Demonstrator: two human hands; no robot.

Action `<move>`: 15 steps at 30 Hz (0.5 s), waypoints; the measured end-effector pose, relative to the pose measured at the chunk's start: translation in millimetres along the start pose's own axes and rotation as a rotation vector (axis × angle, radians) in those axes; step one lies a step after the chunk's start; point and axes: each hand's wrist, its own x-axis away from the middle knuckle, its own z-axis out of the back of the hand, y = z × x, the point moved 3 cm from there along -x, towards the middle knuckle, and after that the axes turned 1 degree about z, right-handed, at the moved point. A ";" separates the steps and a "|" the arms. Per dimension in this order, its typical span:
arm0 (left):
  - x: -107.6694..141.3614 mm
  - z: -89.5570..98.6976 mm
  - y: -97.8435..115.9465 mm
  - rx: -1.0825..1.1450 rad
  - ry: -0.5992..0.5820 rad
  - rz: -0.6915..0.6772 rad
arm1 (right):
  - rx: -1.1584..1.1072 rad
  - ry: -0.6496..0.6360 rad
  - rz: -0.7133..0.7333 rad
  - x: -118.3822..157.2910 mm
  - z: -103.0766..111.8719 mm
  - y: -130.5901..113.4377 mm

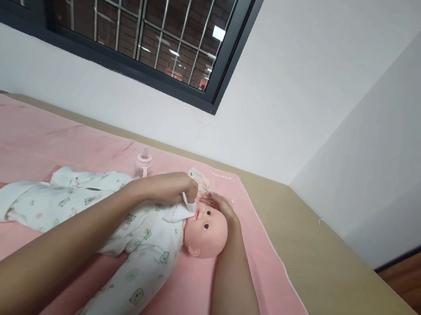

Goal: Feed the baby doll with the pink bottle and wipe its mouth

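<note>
A baby doll (206, 233) in a white sleepsuit with small bear prints (85, 203) lies on its back, its bald head to the right. My left hand (179, 187) reaches across the doll's chest, fingers closed on a white cloth (180, 212). The cloth's edge touches the doll's face by the mouth and covers its chin and neck. Around the far side of the doll's head rests my right hand (223, 206), fingers stretched out along its cheek. Just beyond the doll's chest stands a pink baby bottle (144, 163) with a clear teat, partly hidden by my left arm.
Under the doll spreads a pink mat (26, 124) on a pale wooden surface (287, 223). A small clear packet (200, 178) lies behind my hands. White walls (281, 84) rise at the back and right, with a dark-framed barred window (143, 21).
</note>
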 end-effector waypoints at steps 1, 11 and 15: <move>0.0 -0.7 0.1 0.003 -0.015 -0.006 | 0.000 -0.003 0.001 0.3 -0.1 -0.2; -0.2 -2.6 7.8 -0.057 -0.063 -0.090 | 0.000 -0.016 0.030 -3.3 2.7 2.2; -1.2 -4.2 9.2 -0.050 -0.065 -0.107 | -0.004 -0.021 0.027 -8.5 4.7 3.9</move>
